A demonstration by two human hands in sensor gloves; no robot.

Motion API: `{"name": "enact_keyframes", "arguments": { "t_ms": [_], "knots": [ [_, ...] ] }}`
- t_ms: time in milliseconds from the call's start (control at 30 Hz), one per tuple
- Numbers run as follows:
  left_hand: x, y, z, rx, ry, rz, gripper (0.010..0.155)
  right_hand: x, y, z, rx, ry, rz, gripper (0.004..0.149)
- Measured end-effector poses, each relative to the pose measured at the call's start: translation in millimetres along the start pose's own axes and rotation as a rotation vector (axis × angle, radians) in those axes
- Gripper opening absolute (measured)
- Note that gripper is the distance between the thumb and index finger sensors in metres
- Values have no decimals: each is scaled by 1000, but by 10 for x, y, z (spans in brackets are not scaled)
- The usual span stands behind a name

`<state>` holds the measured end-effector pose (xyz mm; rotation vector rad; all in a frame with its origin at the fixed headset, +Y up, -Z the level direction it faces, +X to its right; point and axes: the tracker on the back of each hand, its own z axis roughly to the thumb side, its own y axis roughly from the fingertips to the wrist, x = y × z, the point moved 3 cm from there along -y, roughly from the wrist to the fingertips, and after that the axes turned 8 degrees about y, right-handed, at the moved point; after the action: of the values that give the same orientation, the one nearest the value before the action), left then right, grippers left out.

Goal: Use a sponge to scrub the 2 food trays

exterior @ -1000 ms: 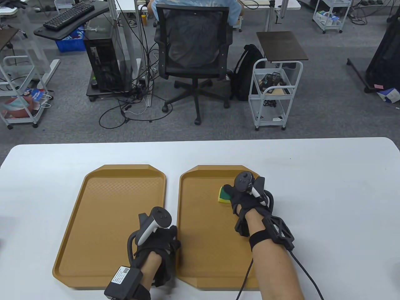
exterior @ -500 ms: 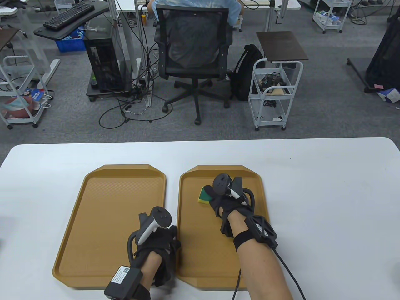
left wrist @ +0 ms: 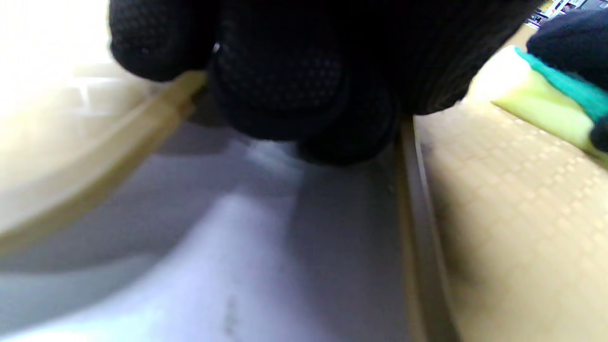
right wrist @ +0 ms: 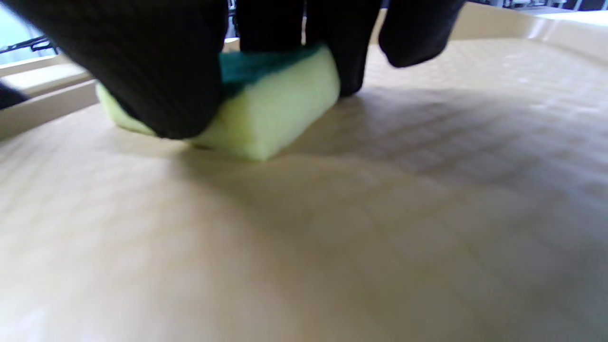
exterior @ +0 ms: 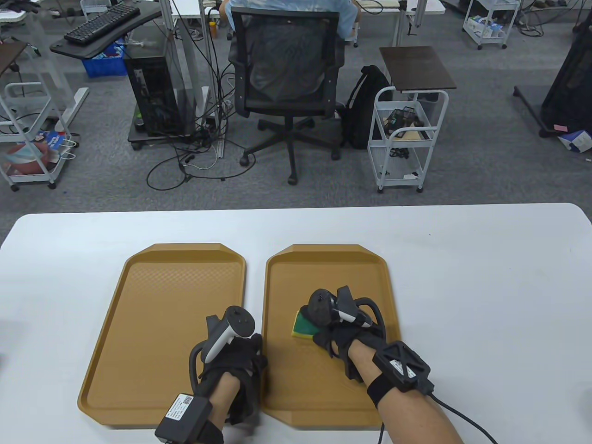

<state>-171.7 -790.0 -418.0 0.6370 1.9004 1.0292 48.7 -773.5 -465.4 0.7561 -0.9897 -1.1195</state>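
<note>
Two trays on the white table (exterior: 462, 259), side by side, narrow gap between them: left tray (exterior: 152, 296), right tray (exterior: 370, 277). Both brown, textured floors, nothing else in the left one. One sponge (exterior: 303, 323), yellow body with green scrub layer on top, yellow face flat on the right tray's floor, left of centre and about mid-length.

Two gloved hands, one tracker on each. Right hand (exterior: 342, 335) grips the sponge: right wrist view shows the thumb on one side, fingers (right wrist: 351, 57) down the far side and over the green top. Left hand (exterior: 233, 356) sits over the gap between the trays near their front ends. Left wrist view shows its fingertips (left wrist: 285, 80) curled down between the two rims, pressed against the right tray's rim; I can't tell whether they hook round it or just brace against it.

Versus 1.0 s ago: sponge was in the far right part of the right tray. By 0.5 s ago it had slid left, still at the far end. Now it's pulled back toward the person, mid-tray, near the left rim. Right forearm swung accordingly. Left hand hasn't shifted across all three. Trays haven't moved either.

Background: one office chair (exterior: 286, 88), one white cart (exterior: 407, 138).
</note>
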Motion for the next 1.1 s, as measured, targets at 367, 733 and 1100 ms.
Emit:
{"name": "enact_keyframes", "arguments": {
  "t_ms": [367, 733, 1100],
  "knots": [
    [-4, 1, 4, -1, -1, -1, 63, 158, 569, 214, -82, 43, 23, 72],
    [-7, 3, 11, -1, -9, 4, 63, 248, 886, 355, -113, 57, 13, 73],
    [-39, 59, 95, 18, -69, 65, 63, 39, 1442, -280, 10, -49, -119, 74]
  ]
}}
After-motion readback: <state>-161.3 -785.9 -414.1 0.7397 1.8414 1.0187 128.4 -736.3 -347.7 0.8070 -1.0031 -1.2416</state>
